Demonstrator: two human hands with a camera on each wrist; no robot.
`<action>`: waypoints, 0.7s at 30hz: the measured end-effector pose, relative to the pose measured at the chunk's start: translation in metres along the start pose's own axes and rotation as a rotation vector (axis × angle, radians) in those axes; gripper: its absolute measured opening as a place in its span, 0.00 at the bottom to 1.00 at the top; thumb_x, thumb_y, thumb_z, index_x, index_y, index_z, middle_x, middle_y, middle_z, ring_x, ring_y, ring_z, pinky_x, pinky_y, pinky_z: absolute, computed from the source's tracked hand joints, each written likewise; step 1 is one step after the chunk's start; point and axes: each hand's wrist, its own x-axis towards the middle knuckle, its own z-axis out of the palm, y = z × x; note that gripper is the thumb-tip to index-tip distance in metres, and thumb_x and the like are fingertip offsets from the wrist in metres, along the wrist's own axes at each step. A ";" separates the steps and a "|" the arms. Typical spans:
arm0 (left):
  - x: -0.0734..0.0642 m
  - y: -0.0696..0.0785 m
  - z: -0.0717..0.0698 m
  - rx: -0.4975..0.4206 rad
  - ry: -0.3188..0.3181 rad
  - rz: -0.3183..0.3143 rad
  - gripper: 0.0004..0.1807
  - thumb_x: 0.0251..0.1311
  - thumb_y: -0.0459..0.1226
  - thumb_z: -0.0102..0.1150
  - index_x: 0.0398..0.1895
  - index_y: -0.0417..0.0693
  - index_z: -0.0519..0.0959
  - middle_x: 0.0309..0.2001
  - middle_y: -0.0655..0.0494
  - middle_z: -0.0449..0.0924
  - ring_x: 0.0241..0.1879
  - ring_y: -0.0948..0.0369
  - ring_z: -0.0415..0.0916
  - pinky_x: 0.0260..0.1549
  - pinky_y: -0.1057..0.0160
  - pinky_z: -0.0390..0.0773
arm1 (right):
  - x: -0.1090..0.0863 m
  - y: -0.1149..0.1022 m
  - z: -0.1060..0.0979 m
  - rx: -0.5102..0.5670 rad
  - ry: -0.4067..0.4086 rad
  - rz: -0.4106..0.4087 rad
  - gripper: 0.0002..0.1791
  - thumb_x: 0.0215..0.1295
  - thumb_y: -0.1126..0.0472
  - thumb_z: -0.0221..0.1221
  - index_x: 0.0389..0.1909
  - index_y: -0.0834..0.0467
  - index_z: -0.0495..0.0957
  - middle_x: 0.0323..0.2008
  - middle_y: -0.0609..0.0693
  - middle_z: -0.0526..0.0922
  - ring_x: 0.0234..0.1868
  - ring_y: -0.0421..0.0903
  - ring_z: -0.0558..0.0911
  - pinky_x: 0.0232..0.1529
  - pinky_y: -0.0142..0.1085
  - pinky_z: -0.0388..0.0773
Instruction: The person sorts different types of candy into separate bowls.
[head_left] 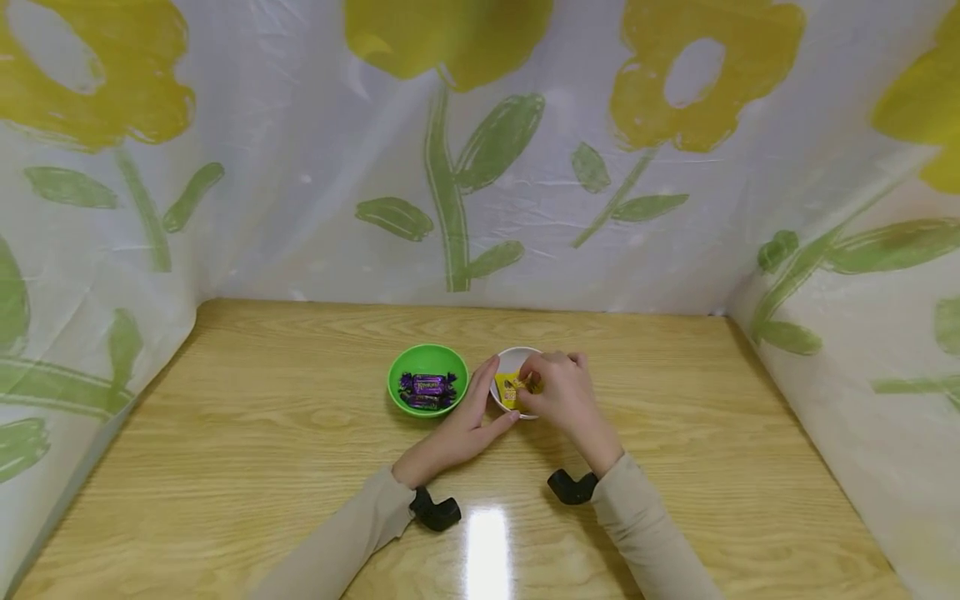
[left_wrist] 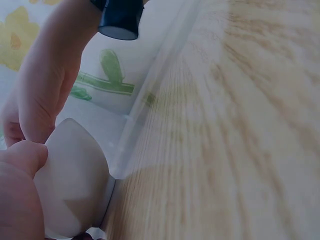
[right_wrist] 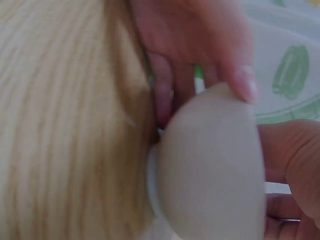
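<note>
A white bowl (head_left: 517, 357) stands on the table with yellow-wrapped candy (head_left: 507, 392) inside. My left hand (head_left: 467, 423) holds the bowl from its left side, the thumb at the near rim and the fingers along the outer wall. In the right wrist view that thumb lies on the edge of the white bowl (right_wrist: 215, 165). Over the bowl's right half, my right hand (head_left: 564, 393) pinches a yellow-wrapped candy between thumb and fingers, covering part of the contents. The left wrist view shows the outside of the white bowl (left_wrist: 75, 185), its base on the wood.
Just left of the white bowl sits a green bowl (head_left: 435, 356) with purple-wrapped candies (head_left: 429, 384) in it. The wooden table (head_left: 300, 417) is walled at the back and both sides by a flower-printed curtain (head_left: 300, 233). A black wrist mount shows at each cuff.
</note>
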 end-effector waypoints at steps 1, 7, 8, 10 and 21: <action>0.000 0.000 0.000 0.001 -0.003 -0.001 0.48 0.72 0.50 0.53 0.80 0.46 0.35 0.79 0.44 0.34 0.77 0.55 0.33 0.72 0.47 0.48 | -0.001 0.000 0.001 -0.008 0.009 0.001 0.08 0.47 0.64 0.71 0.27 0.53 0.82 0.22 0.43 0.77 0.29 0.45 0.73 0.52 0.55 0.64; 0.001 0.000 0.001 -0.008 0.002 0.003 0.47 0.72 0.48 0.54 0.80 0.48 0.34 0.79 0.44 0.34 0.77 0.56 0.33 0.72 0.47 0.48 | -0.003 0.002 0.008 -0.003 0.061 -0.028 0.07 0.50 0.62 0.70 0.28 0.55 0.81 0.20 0.44 0.76 0.27 0.44 0.71 0.51 0.55 0.64; 0.001 0.000 0.001 -0.011 0.003 0.005 0.48 0.72 0.48 0.54 0.80 0.48 0.34 0.79 0.44 0.34 0.77 0.56 0.34 0.72 0.46 0.48 | -0.003 0.003 0.009 0.000 0.068 -0.034 0.07 0.51 0.62 0.70 0.28 0.55 0.81 0.20 0.44 0.76 0.26 0.44 0.71 0.50 0.55 0.64; 0.001 0.000 0.001 -0.012 0.007 0.008 0.48 0.72 0.47 0.54 0.80 0.48 0.35 0.79 0.46 0.34 0.77 0.56 0.34 0.72 0.46 0.48 | -0.003 0.005 0.009 0.006 0.079 -0.042 0.07 0.51 0.62 0.71 0.28 0.55 0.81 0.20 0.44 0.76 0.26 0.44 0.71 0.50 0.54 0.64; 0.001 -0.001 0.002 -0.003 0.016 0.027 0.47 0.72 0.47 0.54 0.80 0.45 0.36 0.79 0.43 0.35 0.77 0.54 0.35 0.72 0.45 0.49 | -0.004 0.008 0.014 0.013 0.091 -0.064 0.08 0.50 0.62 0.71 0.27 0.55 0.79 0.19 0.44 0.75 0.25 0.43 0.71 0.48 0.52 0.64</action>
